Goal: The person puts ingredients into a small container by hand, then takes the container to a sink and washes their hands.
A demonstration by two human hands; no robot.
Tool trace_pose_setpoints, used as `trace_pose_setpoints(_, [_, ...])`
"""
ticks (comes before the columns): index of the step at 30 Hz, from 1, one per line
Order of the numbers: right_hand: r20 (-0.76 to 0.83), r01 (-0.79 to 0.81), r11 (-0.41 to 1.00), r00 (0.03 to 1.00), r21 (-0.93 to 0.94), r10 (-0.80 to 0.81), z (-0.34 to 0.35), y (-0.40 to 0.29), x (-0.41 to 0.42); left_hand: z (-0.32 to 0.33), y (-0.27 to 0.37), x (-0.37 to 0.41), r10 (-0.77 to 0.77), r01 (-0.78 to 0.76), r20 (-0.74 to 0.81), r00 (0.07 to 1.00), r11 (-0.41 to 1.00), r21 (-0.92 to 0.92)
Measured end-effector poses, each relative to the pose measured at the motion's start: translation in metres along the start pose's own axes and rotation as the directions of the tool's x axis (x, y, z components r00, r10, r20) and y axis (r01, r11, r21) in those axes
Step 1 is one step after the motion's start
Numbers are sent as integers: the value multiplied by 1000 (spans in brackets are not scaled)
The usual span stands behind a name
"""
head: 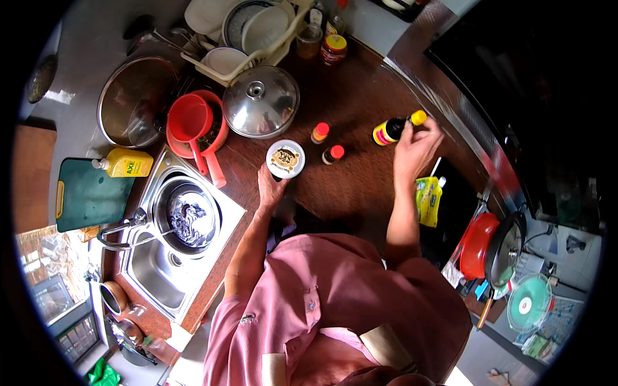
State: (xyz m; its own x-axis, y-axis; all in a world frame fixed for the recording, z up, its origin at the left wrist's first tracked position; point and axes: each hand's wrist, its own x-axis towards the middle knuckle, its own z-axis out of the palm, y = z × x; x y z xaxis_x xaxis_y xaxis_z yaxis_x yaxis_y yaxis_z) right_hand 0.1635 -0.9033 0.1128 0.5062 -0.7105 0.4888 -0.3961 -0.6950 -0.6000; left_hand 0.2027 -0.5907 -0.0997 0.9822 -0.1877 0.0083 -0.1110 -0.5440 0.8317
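Note:
My left hand (272,187) grips a round container with a white printed lid (285,158) at the counter's left part. My right hand (419,140) holds the neck of a dark sauce bottle (386,132) with a yellow cap, tilted over the dark brown counter. Between my hands stand two small seasoning bottles with red caps, one filled with orange powder (319,132) and one darker (332,154). Just beyond my left hand lies a domed metal lid (261,101). A yellow-green spouted pouch (428,200) rests beside my right forearm.
Left of me, water runs into a metal bowl (187,214) in the steel sink (159,284). Red plastic colanders (190,116), a yellow detergent bottle (129,163) and a green cutting board (94,193) surround it. A dish rack (256,60) and jars (333,49) stand at the back.

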Motion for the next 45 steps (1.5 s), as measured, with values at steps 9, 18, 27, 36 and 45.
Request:
trace_pose_setpoints(9, [326,245,953,899,177,-292,203,-31,88,2,0,4,-1,1,13,1000,1000,-15])
trace_pose_setpoints(18, [749,110,947,642,-303,165,304,-60,154,0,2,6,-2,2,9,1000,1000,-20])
trace_pose_setpoints(27, [794,336,892,606,-303,42,280,-54,160,6,-9,5,27,-28,14,1000,998,60])
trace_pose_setpoints(36, [925,631,741,377,-230,-34,174,-25,81,1,0,5,8,-9,23,1000,999,42])
trace_pose_setpoints(45, [914,705,686,378,-180,-148,78,20,10,-2,6,2,19,-19,2,1000,1000,16])
